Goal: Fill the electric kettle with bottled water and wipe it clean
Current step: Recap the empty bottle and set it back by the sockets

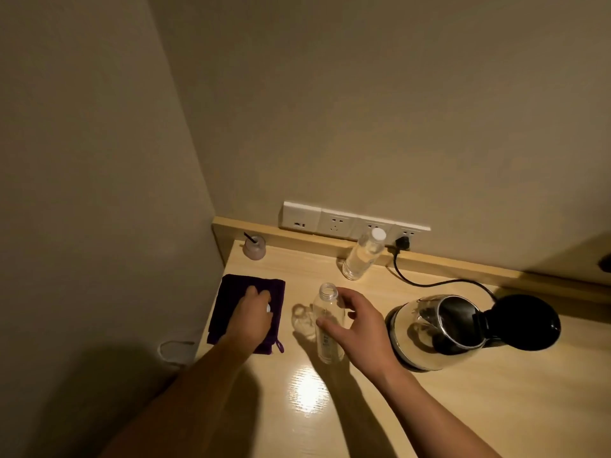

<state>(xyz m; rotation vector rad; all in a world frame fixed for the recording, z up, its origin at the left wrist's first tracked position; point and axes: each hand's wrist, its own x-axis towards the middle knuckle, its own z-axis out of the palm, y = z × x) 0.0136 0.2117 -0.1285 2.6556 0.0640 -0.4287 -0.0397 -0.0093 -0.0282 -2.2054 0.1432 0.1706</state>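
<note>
A steel electric kettle [416, 328] stands on its base at the right of the desk, with its black lid [525, 322] flipped open. Left of the kettle an uncapped, clear, empty-looking bottle [325, 312] stands upright. My right hand [357, 325] curls around it, thumb on its front and fingers behind the neck. A folded purple cloth [231, 299] lies at the desk's left edge. My left hand [253, 317] rests on it, with a small white cap [268, 308] showing at the fingertips. At the back a second, capped bottle [363, 254] holds water.
The kettle's black cord [429, 282] runs to a plug in the white socket strip [334, 221] on the wall. A small jar with a dark stick [254, 247] sits in the back left corner. The wooden desk [496, 408] meets walls at the left and behind.
</note>
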